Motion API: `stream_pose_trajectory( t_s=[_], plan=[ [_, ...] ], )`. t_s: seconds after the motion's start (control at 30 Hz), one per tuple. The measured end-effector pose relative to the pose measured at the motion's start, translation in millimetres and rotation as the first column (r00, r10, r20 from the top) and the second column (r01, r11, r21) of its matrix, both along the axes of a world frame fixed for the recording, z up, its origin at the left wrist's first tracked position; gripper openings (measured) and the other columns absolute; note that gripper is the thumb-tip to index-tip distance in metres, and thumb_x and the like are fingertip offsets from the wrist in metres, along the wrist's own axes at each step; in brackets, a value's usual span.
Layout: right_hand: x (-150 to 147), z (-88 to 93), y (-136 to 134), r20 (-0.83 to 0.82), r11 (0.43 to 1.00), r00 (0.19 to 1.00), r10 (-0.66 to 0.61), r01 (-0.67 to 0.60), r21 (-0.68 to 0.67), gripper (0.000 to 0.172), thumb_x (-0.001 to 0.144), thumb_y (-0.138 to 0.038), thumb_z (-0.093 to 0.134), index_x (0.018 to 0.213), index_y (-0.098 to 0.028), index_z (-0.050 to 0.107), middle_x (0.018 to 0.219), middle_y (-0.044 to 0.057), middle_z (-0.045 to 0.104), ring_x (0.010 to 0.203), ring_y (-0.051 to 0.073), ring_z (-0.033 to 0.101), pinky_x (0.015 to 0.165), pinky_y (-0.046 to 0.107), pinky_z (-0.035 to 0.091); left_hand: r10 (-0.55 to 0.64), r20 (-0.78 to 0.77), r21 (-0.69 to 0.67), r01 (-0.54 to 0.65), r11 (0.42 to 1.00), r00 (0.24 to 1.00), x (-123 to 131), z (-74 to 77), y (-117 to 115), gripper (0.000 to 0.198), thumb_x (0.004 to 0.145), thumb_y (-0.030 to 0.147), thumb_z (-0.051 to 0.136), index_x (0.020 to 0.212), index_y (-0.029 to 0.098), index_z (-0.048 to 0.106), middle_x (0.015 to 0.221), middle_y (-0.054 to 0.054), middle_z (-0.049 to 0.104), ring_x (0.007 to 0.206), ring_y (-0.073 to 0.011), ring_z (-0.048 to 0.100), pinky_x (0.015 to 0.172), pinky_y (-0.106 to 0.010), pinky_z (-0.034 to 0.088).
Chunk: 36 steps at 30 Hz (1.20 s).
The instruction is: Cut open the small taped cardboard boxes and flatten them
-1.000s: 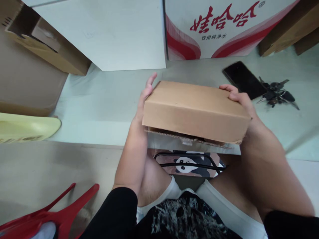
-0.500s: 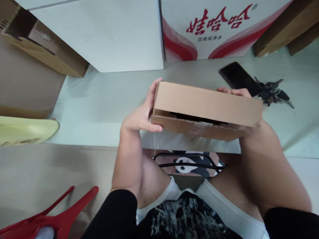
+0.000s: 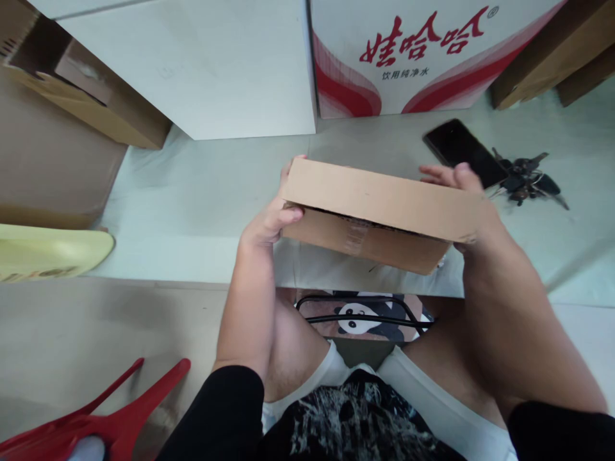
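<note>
A brown cardboard box (image 3: 379,198) is tilted between my two hands above the table. Clear tape (image 3: 355,237) crosses its front side, and a narrow dark gap shows under the upper flap. My left hand (image 3: 273,218) grips the left end, thumb at the front corner and the other fingers mostly hidden behind. At the opposite end, my right hand (image 3: 464,182) has its palm against the box. Its thumb is raised and some fingers reach out past the back edge; the lower part of this hand is partly hidden.
A black phone (image 3: 464,153) and a bunch of keys (image 3: 528,179) lie on the pale-covered table (image 3: 182,192). Behind stand a white box (image 3: 206,70) and a red-and-white carton (image 3: 408,89). Open cardboard (image 3: 115,109) is at left; a red stool (image 3: 129,410) stands below.
The box has shifted left and tipped, showing more of its taped front. The gap beneath its flap looks narrower. My right thumb has lifted, and my left thumb sits higher on the corner.
</note>
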State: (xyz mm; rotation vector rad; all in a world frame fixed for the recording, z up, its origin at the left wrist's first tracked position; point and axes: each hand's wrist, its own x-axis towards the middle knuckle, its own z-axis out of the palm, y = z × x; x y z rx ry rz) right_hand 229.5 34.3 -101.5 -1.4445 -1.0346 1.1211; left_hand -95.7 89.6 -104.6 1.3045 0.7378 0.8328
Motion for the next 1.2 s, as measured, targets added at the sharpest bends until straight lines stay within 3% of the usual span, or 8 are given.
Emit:
stream_pose_trajectory(
  t_s=[0.1, 0.2, 0.3, 0.53, 0.63, 0.77, 1.0, 1.2],
  plan=[
    [-3.1, 12.9, -10.2, -0.025, 0.959, 1.000, -0.004, 0.011, 0.283, 0.087, 0.066, -0.101, 0.051, 0.125, -0.039, 0.066, 0.138, 0.003, 0.065, 0.138, 0.032, 0.059, 0.125, 0.061, 0.035, 0.011, 0.005, 0.018, -0.011, 1.000, 1.000, -2.6, -2.9, 1.0, 0.092, 0.053, 0.061, 0.086, 0.139, 0.043, 0.058, 0.152, -0.002, 0.057, 0.154, -0.0426, 0.041, 0.128, -0.058, 0.033],
    [-4.7, 21.8, -18.0, 0.220, 0.745, 0.965, 0.143, -0.252, 0.617, 0.092, 0.060, -0.093, 0.070, 0.141, -0.051, 0.056, 0.154, -0.003, 0.054, 0.153, 0.033, 0.043, 0.125, 0.063, 0.036, 0.028, 0.028, -0.020, -0.027, 0.999, 0.999, 0.3, -1.8, -0.9, 0.091, 0.055, 0.059, 0.087, 0.140, 0.043, 0.058, 0.154, 0.000, 0.056, 0.157, -0.0407, 0.037, 0.130, -0.054, 0.030],
    [-6.3, 26.5, -20.6, 0.423, 0.626, 0.895, 0.144, -0.413, 0.662, 0.088, 0.068, -0.066, 0.087, 0.147, -0.047, 0.054, 0.148, 0.003, 0.059, 0.144, 0.032, 0.053, 0.121, 0.060, 0.043, 0.066, 0.077, -0.096, -0.059, 0.994, 0.995, 8.6, 5.1, -6.0, 0.093, 0.059, 0.068, 0.082, 0.143, 0.037, 0.057, 0.151, -0.004, 0.060, 0.157, -0.0391, 0.038, 0.128, -0.052, 0.034],
    [-19.5, 35.0, -20.2, 0.315, 0.729, 0.948, -0.040, -0.188, 0.658, 0.040, 0.090, -0.059, 0.070, 0.119, -0.032, 0.076, 0.120, 0.004, 0.073, 0.121, 0.029, 0.066, 0.113, 0.056, 0.047, 0.123, 0.077, -0.235, -0.102, 0.967, 0.989, 20.1, 16.3, -7.8, 0.084, 0.066, 0.066, 0.079, 0.138, 0.026, 0.060, 0.131, -0.008, 0.073, 0.131, -0.0366, 0.065, 0.105, -0.042, 0.057],
    [-18.7, 29.9, -15.3, 0.298, 0.773, 0.941, -0.163, -0.066, 0.631, 0.035, 0.086, -0.057, 0.073, 0.109, -0.030, 0.078, 0.120, 0.003, 0.073, 0.119, 0.028, 0.066, 0.110, 0.054, 0.046, 0.088, 0.069, -0.205, -0.072, 0.976, 0.994, 20.9, 15.3, -3.9, 0.082, 0.062, 0.062, 0.084, 0.130, 0.022, 0.063, 0.127, -0.010, 0.075, 0.136, -0.0378, 0.063, 0.109, -0.042, 0.055],
    [-17.9, 26.8, -12.1, 0.337, 0.821, 0.906, -0.257, 0.021, 0.570, 0.030, 0.083, -0.052, 0.073, 0.101, -0.028, 0.076, 0.113, 0.003, 0.072, 0.114, 0.027, 0.067, 0.108, 0.053, 0.048, 0.107, 0.052, -0.155, -0.097, 0.983, 0.993, 26.5, 17.0, -2.7, 0.080, 0.067, 0.078, 0.074, 0.126, 0.023, 0.065, 0.126, -0.010, 0.075, 0.142, -0.0393, 0.057, 0.111, -0.045, 0.054],
    [-24.9, 39.7, -18.5, 0.307, 0.848, 0.936, -0.173, -0.017, 0.530, 0.060, 0.070, -0.062, 0.081, 0.121, -0.035, 0.063, 0.127, 0.004, 0.064, 0.125, 0.032, 0.064, 0.111, 0.059, 0.047, 0.229, 0.011, -0.059, -0.228, 0.972, 0.973, 34.8, 27.3, -5.9, 0.084, 0.076, 0.089, 0.060, 0.134, 0.029, 0.064, 0.135, -0.007, 0.073, 0.152, -0.0384, 0.048, 0.118, -0.046, 0.048],
    [-33.7, 47.6, -21.5, 0.293, 0.858, 0.904, -0.312, 0.135, 0.495, 0.024, 0.090, -0.050, 0.069, 0.104, -0.030, 0.070, 0.113, 0.004, 0.072, 0.120, 0.029, 0.068, 0.112, 0.056, 0.049, 0.208, 0.011, -0.047, -0.207, 0.977, 0.978, 35.3, 38.3, -9.4, 0.081, 0.082, 0.088, 0.055, 0.137, 0.029, 0.063, 0.139, -0.008, 0.071, 0.153, -0.0381, 0.045, 0.120, -0.048, 0.045]
  ],
)
